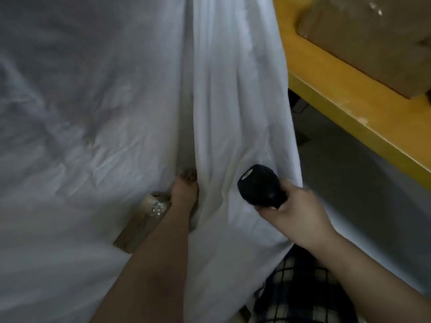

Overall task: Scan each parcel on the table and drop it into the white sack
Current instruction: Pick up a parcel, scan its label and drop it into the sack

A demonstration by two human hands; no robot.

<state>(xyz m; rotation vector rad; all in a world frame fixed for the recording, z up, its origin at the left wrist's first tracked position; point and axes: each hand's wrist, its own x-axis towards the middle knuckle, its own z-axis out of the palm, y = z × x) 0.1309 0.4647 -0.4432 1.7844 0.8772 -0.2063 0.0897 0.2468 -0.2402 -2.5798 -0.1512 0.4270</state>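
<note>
parcel one (140, 222), taped, lies against the one white sack (81, 113) at 7 o'clock, touching the left grip (184, 192), whose fingers hide in a sack fold, state unclear. parcel two (373, 36) sits on the yellow worktop (338, 89) at 1 o'clock. right grip (296, 210) clasps one black scanner (258, 185).

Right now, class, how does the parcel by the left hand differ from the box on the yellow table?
The parcel is small and slim; the box is much bigger. The parcel lies against the white sack, by the left hand; the box sits on the yellow table. Both are brown, with shiny patches.
</note>
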